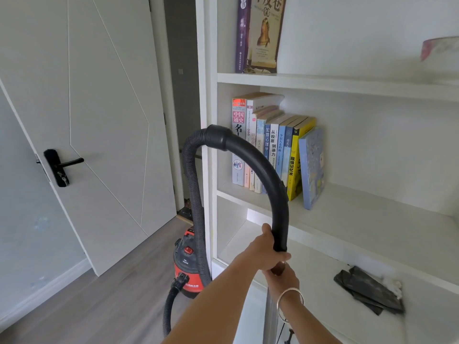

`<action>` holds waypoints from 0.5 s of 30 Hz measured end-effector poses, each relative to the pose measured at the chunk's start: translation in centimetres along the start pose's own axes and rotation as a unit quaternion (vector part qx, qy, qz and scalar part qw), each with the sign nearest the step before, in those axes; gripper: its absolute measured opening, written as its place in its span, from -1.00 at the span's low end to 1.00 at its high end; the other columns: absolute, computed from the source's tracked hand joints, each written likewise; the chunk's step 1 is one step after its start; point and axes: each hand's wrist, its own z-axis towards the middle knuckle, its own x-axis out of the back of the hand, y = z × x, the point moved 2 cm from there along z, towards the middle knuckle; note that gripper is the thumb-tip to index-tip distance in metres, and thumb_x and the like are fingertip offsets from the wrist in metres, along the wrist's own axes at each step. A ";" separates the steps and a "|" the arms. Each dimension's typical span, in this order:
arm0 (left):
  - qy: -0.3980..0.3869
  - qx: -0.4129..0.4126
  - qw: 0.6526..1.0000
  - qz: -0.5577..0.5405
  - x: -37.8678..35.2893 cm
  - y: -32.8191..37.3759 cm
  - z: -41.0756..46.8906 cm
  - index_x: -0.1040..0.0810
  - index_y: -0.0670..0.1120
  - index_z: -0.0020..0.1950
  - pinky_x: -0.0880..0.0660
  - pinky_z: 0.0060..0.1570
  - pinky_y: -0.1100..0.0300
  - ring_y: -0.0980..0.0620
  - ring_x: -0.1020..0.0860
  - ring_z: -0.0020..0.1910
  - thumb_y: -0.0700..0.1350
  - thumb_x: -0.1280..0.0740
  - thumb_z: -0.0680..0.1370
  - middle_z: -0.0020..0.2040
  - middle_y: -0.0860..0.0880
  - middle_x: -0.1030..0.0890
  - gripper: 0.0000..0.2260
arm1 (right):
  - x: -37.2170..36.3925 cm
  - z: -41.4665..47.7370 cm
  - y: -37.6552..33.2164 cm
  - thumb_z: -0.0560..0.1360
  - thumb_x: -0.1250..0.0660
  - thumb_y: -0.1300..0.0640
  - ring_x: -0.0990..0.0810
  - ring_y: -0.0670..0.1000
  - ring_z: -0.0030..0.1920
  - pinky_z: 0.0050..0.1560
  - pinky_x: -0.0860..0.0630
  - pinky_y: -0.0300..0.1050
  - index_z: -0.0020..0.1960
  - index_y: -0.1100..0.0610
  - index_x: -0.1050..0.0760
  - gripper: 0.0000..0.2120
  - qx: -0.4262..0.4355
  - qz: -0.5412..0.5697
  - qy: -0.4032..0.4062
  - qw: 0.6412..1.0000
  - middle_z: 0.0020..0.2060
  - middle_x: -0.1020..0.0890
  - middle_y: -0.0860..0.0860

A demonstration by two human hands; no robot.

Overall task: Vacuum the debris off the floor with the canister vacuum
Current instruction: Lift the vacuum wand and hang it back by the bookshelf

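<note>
A red and black canister vacuum (188,265) stands on the wood floor (104,301) beside the white bookcase. Its ribbed black hose (195,194) rises from the canister and arches into a smooth curved handle tube (268,167). My left hand (267,247) grips the lower end of that curved tube. Just below it, my right hand (283,276), with a silver bangle on the wrist, grips the wand where tube and wand join. The wand and floor nozzle below my hands are hidden. No debris shows on the visible floor.
A white bookcase (347,85) with rows of books (275,155) fills the right side. A dark folded cloth (370,289) lies on its lower shelf. A white door (99,125) with a black handle (62,166) stands open at the left, with a dark doorway behind.
</note>
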 end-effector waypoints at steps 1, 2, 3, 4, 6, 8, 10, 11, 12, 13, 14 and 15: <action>0.012 0.009 1.000 -0.011 0.1 -0.2 0.1 -0.13 -0.10 0.38 -0.55 0.06 0.10 -0.06 -0.54 -0.03 0.00 -0.41 0.50 0.00 -0.05 -0.49 -0.39 | -0.3 0.2 -0.4 0.53 -0.33 0.06 -0.57 0.04 -0.21 -0.12 -0.43 -0.15 -0.12 0.07 -0.49 -0.90 0.000 -0.001 -0.010 1.000 -0.35 -0.56 -0.08; 0.028 0.017 0.999 -0.022 0.2 -0.3 0.1 -0.14 -0.11 0.37 -0.54 0.04 0.11 -0.05 -0.52 -0.05 -0.01 -0.40 0.50 0.00 -0.05 -0.49 -0.41 | -0.5 0.5 -0.8 0.52 -0.33 0.08 -0.56 0.04 -0.20 -0.12 -0.43 -0.15 -0.12 0.06 -0.47 -0.91 0.003 -0.004 -0.018 1.000 -0.34 -0.54 -0.09; 0.046 0.021 0.998 -0.030 0.3 -0.5 0.0 -0.16 -0.11 0.37 -0.52 0.01 0.13 -0.04 -0.51 -0.06 -0.03 -0.40 0.51 0.00 -0.04 -0.48 -0.43 | -0.7 0.6 -1.3 0.52 -0.33 0.11 -0.55 0.04 -0.20 -0.13 -0.42 -0.15 -0.14 0.04 -0.43 -0.90 0.009 -0.007 -0.024 1.000 -0.34 -0.52 -0.09; 0.061 0.020 0.997 -0.036 0.5 -0.6 0.0 -0.18 -0.12 0.35 -0.51 0.00 0.16 -0.03 -0.50 -0.06 -0.04 -0.40 0.51 0.00 -0.04 -0.47 -0.45 | -0.9 0.8 -1.6 0.52 -0.32 0.13 -0.54 0.04 -0.20 -0.14 -0.42 -0.16 -0.15 0.04 -0.41 -0.89 0.013 -0.010 -0.026 1.000 -0.34 -0.50 -0.08; 0.071 0.008 0.997 -0.035 1.0 -0.8 -0.1 -0.26 -0.11 0.30 -0.50 0.01 0.19 0.00 -0.48 -0.04 -0.01 -0.42 0.50 0.01 -0.02 -0.48 -0.51 | -1.0 1.0 -1.8 0.52 -0.32 0.17 -0.54 0.00 -0.23 -0.18 -0.41 -0.22 -0.10 0.08 -0.42 -0.93 0.018 -0.007 -0.017 1.000 -0.31 -0.52 -0.06; 0.056 -0.003 0.998 -0.035 2.0 -0.6 -0.5 -0.33 -0.08 0.25 -0.48 0.01 0.23 0.02 -0.48 0.00 0.07 -0.41 0.48 0.07 -0.04 -0.52 -0.54 | -0.9 1.0 -1.6 0.48 -0.36 0.21 -0.53 -0.08 -0.30 -0.30 -0.38 -0.31 -0.11 0.11 -0.45 -0.91 0.020 0.007 0.000 1.000 -0.30 -0.55 -0.05; 0.052 -0.015 0.996 -0.070 3.3 -0.3 -0.7 -0.33 -0.07 0.33 -0.47 0.04 0.25 0.02 -0.50 0.05 0.08 -0.40 0.49 0.19 -0.06 -0.55 -0.50 | -0.8 1.0 -1.4 0.44 -0.39 0.24 -0.51 -0.11 -0.34 -0.38 -0.34 -0.35 -0.20 0.11 -0.43 -0.86 0.015 0.016 0.011 1.000 -0.33 -0.56 -0.04; 0.057 -0.021 0.994 -0.095 3.9 0.1 -0.7 -0.32 -0.08 0.36 -0.50 0.08 0.23 0.01 -0.52 0.06 0.07 -0.40 0.50 0.22 -0.07 -0.55 -0.49 | -0.8 1.0 -1.4 0.42 -0.40 0.24 -0.51 -0.09 -0.35 -0.39 -0.33 -0.36 -0.22 0.11 -0.42 -0.84 0.010 0.022 0.016 1.000 -0.34 -0.56 -0.03; 0.063 -0.026 0.991 -0.115 4.3 0.4 -0.7 -0.31 -0.07 0.38 -0.53 0.13 0.19 -0.02 -0.54 0.09 0.07 -0.39 0.51 0.24 -0.07 -0.55 -0.48 | -0.8 0.9 -1.4 0.42 -0.40 0.25 -0.51 -0.08 -0.35 -0.39 -0.33 -0.35 -0.23 0.11 -0.42 -0.84 0.006 0.026 0.017 0.999 -0.34 -0.56 -0.02; 0.065 -0.026 0.990 -0.122 4.6 0.8 -0.7 -0.30 -0.07 0.40 -0.55 0.16 0.14 -0.05 -0.55 0.13 0.07 -0.39 0.51 0.25 -0.07 -0.55 -0.46 | -1.0 0.8 -1.6 0.42 -0.40 0.25 -0.53 -0.05 -0.34 -0.39 -0.35 -0.32 -0.23 0.12 -0.43 -0.84 0.004 0.029 0.017 0.999 -0.34 -0.57 -0.02; 0.066 -0.025 0.991 -0.117 4.6 1.0 -0.6 -0.30 -0.06 0.42 -0.56 0.18 0.09 -0.08 -0.55 0.18 0.07 -0.39 0.50 0.27 -0.06 -0.54 -0.44 | -1.1 0.8 -1.7 0.42 -0.41 0.24 -0.55 -0.02 -0.32 -0.36 -0.38 -0.29 -0.21 0.13 -0.45 -0.86 0.004 0.033 0.015 0.999 -0.33 -0.58 0.00; 0.066 -0.021 0.992 -0.108 4.6 1.1 -0.6 -0.30 -0.06 0.42 -0.55 0.19 0.09 -0.09 -0.54 0.21 0.08 -0.40 0.50 0.27 -0.06 -0.54 -0.43 | -1.2 0.7 -1.9 0.42 -0.41 0.23 -0.56 0.01 -0.30 -0.30 -0.41 -0.25 -0.18 0.15 -0.47 -0.89 0.004 0.041 0.014 0.999 -0.31 -0.60 0.01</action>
